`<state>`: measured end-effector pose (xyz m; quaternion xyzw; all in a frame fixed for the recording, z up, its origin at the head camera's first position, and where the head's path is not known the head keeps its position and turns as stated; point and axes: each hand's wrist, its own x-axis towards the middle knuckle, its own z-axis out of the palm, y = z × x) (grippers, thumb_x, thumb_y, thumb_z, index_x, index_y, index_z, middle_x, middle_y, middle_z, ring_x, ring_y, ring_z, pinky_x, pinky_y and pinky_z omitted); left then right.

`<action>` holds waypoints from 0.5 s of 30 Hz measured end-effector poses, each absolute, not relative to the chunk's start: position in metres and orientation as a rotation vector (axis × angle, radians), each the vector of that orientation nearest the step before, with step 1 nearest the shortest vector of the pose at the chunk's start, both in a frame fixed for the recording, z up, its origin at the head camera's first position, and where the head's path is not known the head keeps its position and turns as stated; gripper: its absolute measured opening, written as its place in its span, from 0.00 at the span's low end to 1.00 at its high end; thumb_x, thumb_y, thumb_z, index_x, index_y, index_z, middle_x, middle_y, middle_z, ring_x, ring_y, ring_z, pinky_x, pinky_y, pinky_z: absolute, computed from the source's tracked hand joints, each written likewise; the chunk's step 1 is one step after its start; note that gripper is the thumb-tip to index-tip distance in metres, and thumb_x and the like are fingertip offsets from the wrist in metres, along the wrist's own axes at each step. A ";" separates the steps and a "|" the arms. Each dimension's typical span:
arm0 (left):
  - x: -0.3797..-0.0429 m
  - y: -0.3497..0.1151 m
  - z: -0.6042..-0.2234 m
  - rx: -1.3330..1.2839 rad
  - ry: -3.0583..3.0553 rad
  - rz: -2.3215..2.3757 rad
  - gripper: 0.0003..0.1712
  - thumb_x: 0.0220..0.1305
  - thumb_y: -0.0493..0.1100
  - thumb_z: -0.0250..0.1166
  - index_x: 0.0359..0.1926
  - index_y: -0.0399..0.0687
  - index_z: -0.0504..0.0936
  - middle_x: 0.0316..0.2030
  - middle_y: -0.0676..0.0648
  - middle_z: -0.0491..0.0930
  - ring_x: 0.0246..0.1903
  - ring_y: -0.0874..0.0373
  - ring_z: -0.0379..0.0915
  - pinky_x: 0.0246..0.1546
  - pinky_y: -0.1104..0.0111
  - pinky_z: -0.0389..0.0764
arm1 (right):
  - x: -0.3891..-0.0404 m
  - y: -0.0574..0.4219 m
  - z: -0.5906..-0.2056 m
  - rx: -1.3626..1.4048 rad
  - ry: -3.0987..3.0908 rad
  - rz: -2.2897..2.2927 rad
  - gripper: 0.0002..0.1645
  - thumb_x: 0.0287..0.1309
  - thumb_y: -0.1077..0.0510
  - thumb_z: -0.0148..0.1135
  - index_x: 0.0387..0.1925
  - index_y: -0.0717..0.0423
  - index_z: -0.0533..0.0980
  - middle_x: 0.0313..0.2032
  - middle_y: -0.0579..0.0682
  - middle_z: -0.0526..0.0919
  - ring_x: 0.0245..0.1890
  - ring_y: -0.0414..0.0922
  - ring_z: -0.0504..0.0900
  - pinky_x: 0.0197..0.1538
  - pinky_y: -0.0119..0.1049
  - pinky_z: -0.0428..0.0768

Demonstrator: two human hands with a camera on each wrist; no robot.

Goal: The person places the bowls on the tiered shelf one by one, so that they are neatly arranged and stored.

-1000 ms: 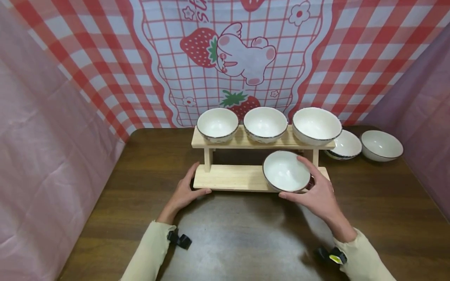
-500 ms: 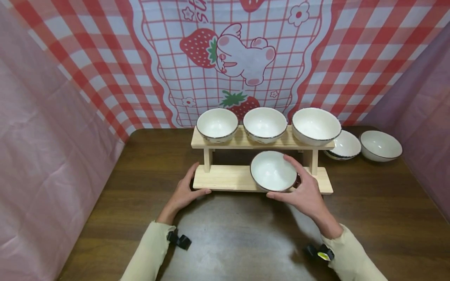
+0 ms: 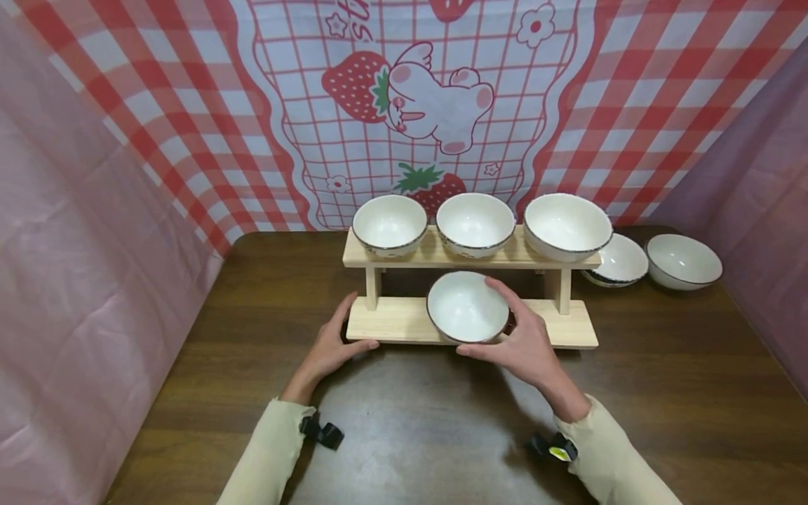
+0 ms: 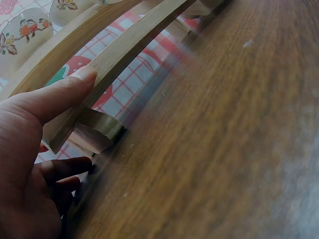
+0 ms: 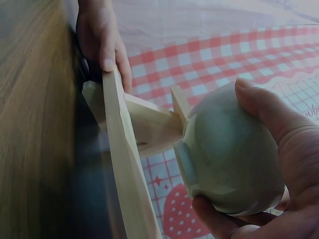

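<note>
My right hand (image 3: 527, 344) grips a white bowl (image 3: 467, 306) with a dark rim, thumb at its near side and fingers round its right and far side. The bowl overlaps the lower board of a two-tier wooden stand (image 3: 391, 321). In the right wrist view the bowl's foot faces that board with a gap between. At the stand's left end my left hand (image 3: 331, 345) holds the lower board, its thumb (image 4: 83, 74) on the front edge and its other fingers beyond the end. On the upper board sit a left bowl (image 3: 390, 223), a middle bowl (image 3: 476, 223) and a right bowl (image 3: 568, 223).
Behind the stand's right end, a white bowl (image 3: 621, 259) with a dark patterned edge stands on the brown table (image 3: 404, 421). Beside it is another dark-rimmed bowl (image 3: 684, 261). A red checked cloth (image 3: 189, 140) hangs behind, with pink curtains (image 3: 82, 245) at the sides.
My right hand has carried the bowl leftward along the lower board, from near its right end to about the middle. The left hand has stayed at the stand's left end.
</note>
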<state>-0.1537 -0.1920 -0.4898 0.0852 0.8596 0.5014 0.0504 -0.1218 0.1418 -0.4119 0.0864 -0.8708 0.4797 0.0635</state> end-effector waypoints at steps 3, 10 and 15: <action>-0.153 -0.192 -0.489 0.264 2.614 1.535 0.61 0.53 0.48 0.78 0.79 0.48 0.50 0.75 0.38 0.61 0.74 0.42 0.58 0.73 0.43 0.59 | -0.122 0.136 -0.412 0.291 -2.616 1.462 0.63 0.29 0.54 0.88 0.71 0.47 0.66 0.63 0.60 0.77 0.55 0.51 0.79 0.48 0.26 0.75; -0.153 -0.192 -0.492 0.261 2.618 1.538 0.59 0.54 0.46 0.78 0.79 0.49 0.51 0.75 0.38 0.62 0.74 0.42 0.59 0.73 0.43 0.60 | -0.125 0.123 -0.415 0.332 -2.616 1.506 0.63 0.30 0.53 0.88 0.72 0.46 0.65 0.64 0.59 0.76 0.57 0.53 0.80 0.51 0.39 0.80; -0.154 -0.192 -0.491 0.261 2.620 1.532 0.59 0.54 0.46 0.78 0.79 0.49 0.51 0.75 0.38 0.62 0.74 0.42 0.59 0.73 0.43 0.60 | -0.127 0.114 -0.417 0.366 -2.600 1.540 0.63 0.30 0.52 0.88 0.72 0.47 0.66 0.64 0.59 0.76 0.58 0.54 0.79 0.53 0.47 0.80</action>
